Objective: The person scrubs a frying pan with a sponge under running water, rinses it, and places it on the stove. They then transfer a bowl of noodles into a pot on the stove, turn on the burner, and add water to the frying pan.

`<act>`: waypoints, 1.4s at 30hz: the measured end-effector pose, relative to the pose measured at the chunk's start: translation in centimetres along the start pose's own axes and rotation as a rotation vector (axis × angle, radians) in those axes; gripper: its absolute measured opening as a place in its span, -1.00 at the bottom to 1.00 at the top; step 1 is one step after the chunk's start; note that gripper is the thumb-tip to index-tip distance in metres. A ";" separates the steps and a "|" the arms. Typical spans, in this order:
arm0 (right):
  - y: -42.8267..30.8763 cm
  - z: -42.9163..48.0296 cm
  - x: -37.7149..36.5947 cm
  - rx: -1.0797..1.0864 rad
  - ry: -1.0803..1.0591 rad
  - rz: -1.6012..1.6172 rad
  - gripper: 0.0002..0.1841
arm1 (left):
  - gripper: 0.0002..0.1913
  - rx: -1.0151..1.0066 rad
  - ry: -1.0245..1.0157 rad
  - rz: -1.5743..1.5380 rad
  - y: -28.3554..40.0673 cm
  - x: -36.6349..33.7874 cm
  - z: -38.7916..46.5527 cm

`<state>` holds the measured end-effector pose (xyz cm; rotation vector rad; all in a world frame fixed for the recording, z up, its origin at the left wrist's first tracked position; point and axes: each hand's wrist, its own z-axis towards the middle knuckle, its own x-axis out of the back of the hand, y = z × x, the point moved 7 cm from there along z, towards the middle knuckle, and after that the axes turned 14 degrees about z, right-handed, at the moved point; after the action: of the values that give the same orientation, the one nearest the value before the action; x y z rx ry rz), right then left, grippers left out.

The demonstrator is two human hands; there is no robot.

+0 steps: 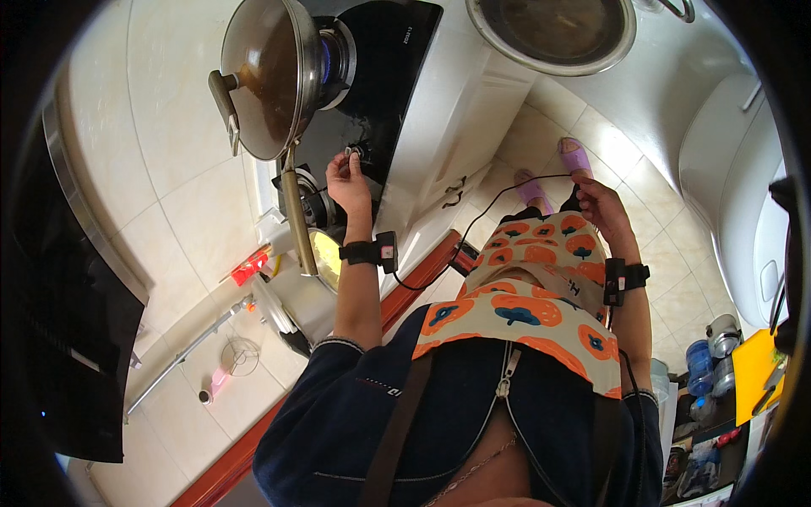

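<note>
My left hand (348, 184) has its thumb and fingers on a metal control knob (353, 152) of the black glass gas hob (380, 82). Just beyond it, a wok (307, 82) under a domed glass lid (263, 76) stands on a burner with a blue flame (326, 60). Brown contents show dimly through the lid. The wok's long handle (298, 222) points back past my left wrist. In front of the apron, my right hand (605, 209) pinches a thin black cable (500, 193) at its fingertips. That cable runs from the strapped device (386, 252) on my left wrist.
An unlit burner (310, 196) sits beside the wok handle. Behind my left forearm are a yellow-filled bowl (325, 253) and a metal pot (304, 298). A wide metal basin (557, 32) stands far right of the hob. A dark range hood (70, 304) borders the left.
</note>
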<state>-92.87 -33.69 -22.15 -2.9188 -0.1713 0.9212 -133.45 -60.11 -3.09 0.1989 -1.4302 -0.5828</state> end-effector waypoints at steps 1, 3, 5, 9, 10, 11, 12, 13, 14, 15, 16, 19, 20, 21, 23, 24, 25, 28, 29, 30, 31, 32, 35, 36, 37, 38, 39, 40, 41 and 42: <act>-0.3 -0.3 0.3 0.013 0.007 0.003 -0.67 | -0.69 -0.010 0.022 0.046 0.3 0.2 0.1; -0.6 -0.7 1.0 0.023 0.029 0.019 -0.67 | -0.61 -0.050 0.085 0.143 0.8 0.7 0.2; -0.9 -1.1 1.7 0.042 0.051 0.008 -0.66 | -0.58 -0.034 0.032 0.163 0.6 0.2 0.6; -0.9 -1.4 3.0 0.065 0.068 0.033 -0.65 | -0.65 -0.036 -0.019 0.189 0.1 -0.4 2.1; -0.8 -1.4 3.2 0.064 0.072 0.038 -0.65 | -0.66 -0.025 -0.027 0.253 0.1 -0.5 2.3; -0.7 -1.3 3.5 0.063 0.075 0.043 -0.64 | -0.66 -0.031 -0.031 0.233 0.2 -0.5 2.4; -0.6 -1.3 3.7 0.063 0.079 0.049 -0.64 | -0.66 -0.024 -0.035 0.223 0.4 -0.4 2.5; -0.4 -1.3 3.8 0.063 0.076 0.054 -0.64 | -0.66 -0.005 -0.045 0.226 0.5 -0.4 2.6; -0.3 -1.2 3.9 0.062 0.073 0.059 -0.64 | -0.66 -0.009 -0.034 0.240 0.9 -0.3 2.5; -0.1 -1.2 3.9 0.062 0.059 0.076 -0.64 | -0.65 0.000 -0.028 0.267 1.2 -0.2 2.4; 0.0 -1.2 4.0 0.061 0.064 0.065 -0.63 | -0.65 -0.007 -0.019 0.298 1.6 -0.1 2.3; 0.2 -1.2 4.0 0.066 0.058 0.064 -0.63 | -0.64 -0.015 0.001 0.302 2.2 0.1 2.2; 0.1 -1.2 4.0 0.070 0.062 0.060 -0.63 | -0.64 0.016 -0.001 0.322 2.0 0.0 2.3; 0.2 -1.3 4.1 0.064 0.077 0.064 -0.63 | -0.63 0.020 0.005 0.336 2.0 0.1 2.4; 0.0 -1.4 4.1 0.075 0.070 0.048 -0.63 | -0.61 0.027 0.017 0.367 1.8 0.1 2.6; -0.1 -1.5 4.1 0.076 0.071 0.044 -0.63 | -0.61 0.030 0.022 0.385 1.8 0.2 2.6; -0.2 -1.6 4.1 0.078 0.069 0.042 -0.63 | -0.60 0.054 0.015 0.417 1.5 0.1 2.7; -0.5 -2.0 4.2 0.088 0.074 0.032 -0.63 | -0.59 0.016 0.034 0.482 1.8 0.2 2.6; -0.6 -2.1 4.2 0.093 0.082 0.027 -0.63 | -0.58 0.016 0.037 0.478 1.7 0.2 2.6; -0.6 -2.2 4.3 0.097 0.077 0.032 -0.63 | -0.58 0.009 0.046 0.486 1.7 0.3 2.6; -0.6 -2.3 4.3 0.094 0.084 0.034 -0.63 | -0.58 -0.020 0.062 0.492 1.8 0.3 2.6; -0.7 -2.3 4.4 0.090 0.079 0.046 -0.63 | -0.57 0.017 0.048 0.490 1.4 0.2 2.7; -0.7 -2.5 5.0 0.082 0.077 0.044 -0.64 | -0.53 0.046 0.040 0.491 1.3 0.3 2.8; -0.6 -2.6 5.3 0.075 0.082 0.040 -0.64 | -0.52 0.039 0.045 0.493 1.5 0.5 2.8; -0.8 -3.0 5.7 0.098 0.084 0.042 -0.64 | -0.51 0.043 0.027 0.493 1.9 0.3 2.7; -0.8 -3.3 6.4 0.128 0.134 -0.010 -0.66 | -0.47 0.072 0.020 0.436 2.2 0.4 2.6; -1.0 -3.7 6.9 0.127 0.131 -0.074 -0.67 | -0.47 0.065 0.003 0.510 2.8 0.8 2.1; -1.1 -4.4 7.3 0.197 0.142 -0.164 -0.68 | -0.49 0.053 -0.041 0.320 3.4 0.8 1.6; -1.2 -5.3 8.2 0.227 0.171 -0.165 -0.70 | -0.52 -0.017 -0.056 0.212 4.7 0.6 1.0; -1.1 -6.3 8.7 0.218 0.133 -0.144 -0.73 | -0.50 -0.206 -0.021 0.078 6.8 1.0 0.0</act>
<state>-82.29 -31.68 -21.82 -2.7132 -0.2510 0.6763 -131.64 -54.83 0.98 -0.0261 -1.3817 -0.6648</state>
